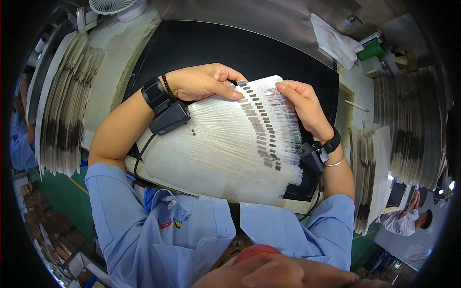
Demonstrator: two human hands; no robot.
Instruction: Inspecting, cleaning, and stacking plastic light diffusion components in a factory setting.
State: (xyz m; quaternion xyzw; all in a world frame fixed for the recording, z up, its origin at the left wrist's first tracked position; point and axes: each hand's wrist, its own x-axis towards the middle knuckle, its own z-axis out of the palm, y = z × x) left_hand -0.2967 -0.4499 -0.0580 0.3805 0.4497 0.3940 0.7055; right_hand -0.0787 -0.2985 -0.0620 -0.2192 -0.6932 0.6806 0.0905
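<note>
A fanned stack of thin translucent sheets (216,144) spreads across the black work surface (177,53) in front of me. Rows of small dark rectangles run in an arc along its right part. My left hand (209,81) grips the stack's upper edge, with thumb on top and the other fingers partly hidden behind it. At the upper right corner, my right hand (305,103) pinches the sheet edges between thumb and fingers. Both wrists wear dark bands, each with a small black box on a cable.
Tall stacks of similar sheets stand at the left (65,105) and at the right (406,125). A white fan (113,6) is at the far left. White cloth or paper (333,41) lies at the back right, near a thin white stick (357,105). Another person (406,223) is at the far right.
</note>
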